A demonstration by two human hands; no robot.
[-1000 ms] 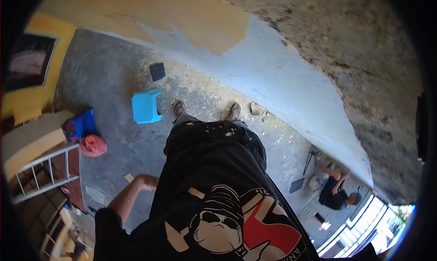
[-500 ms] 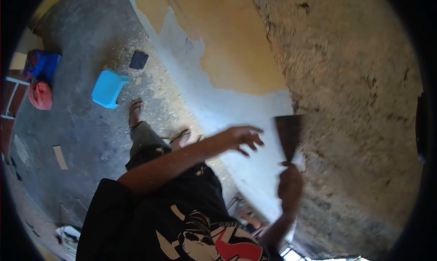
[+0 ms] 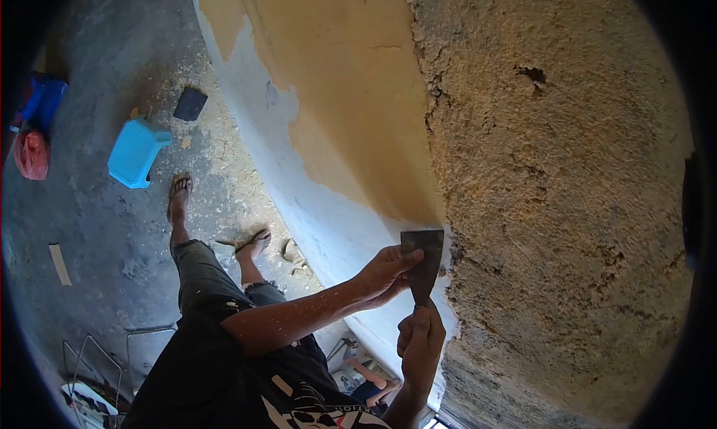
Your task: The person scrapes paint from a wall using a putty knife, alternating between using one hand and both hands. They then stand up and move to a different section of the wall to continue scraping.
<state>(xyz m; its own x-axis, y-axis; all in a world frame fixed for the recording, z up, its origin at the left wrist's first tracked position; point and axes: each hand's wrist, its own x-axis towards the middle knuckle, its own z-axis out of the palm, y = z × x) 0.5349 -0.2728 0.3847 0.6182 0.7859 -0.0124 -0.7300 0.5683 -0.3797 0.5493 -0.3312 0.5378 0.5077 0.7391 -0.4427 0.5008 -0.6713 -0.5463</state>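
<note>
My right hand (image 3: 423,347) grips the handle end of a scraper (image 3: 426,268) with a wide, dark, flared metal blade. On the blade's left edge, the thumb of my left hand (image 3: 385,276) presses its face, while the other fingers go behind it and are partly hidden. The scraper points up and away from me, overlapping the wall where the smooth painted part (image 3: 351,122) meets the rough, bare plaster (image 3: 560,205). Pale specks dot my left forearm.
A light blue plastic stool (image 3: 136,154) stands on the grey floor near a dark square piece (image 3: 190,104). Pale debris lies along the wall's foot. Farther left are a red plastic bag (image 3: 32,155) and a blue item (image 3: 46,100). A person's arm (image 3: 366,373) shows low behind me.
My left hand, previously apart with fingers spread, has come to the scraper and taken hold of its blade. The scraper and right hand have moved left and down in view.
</note>
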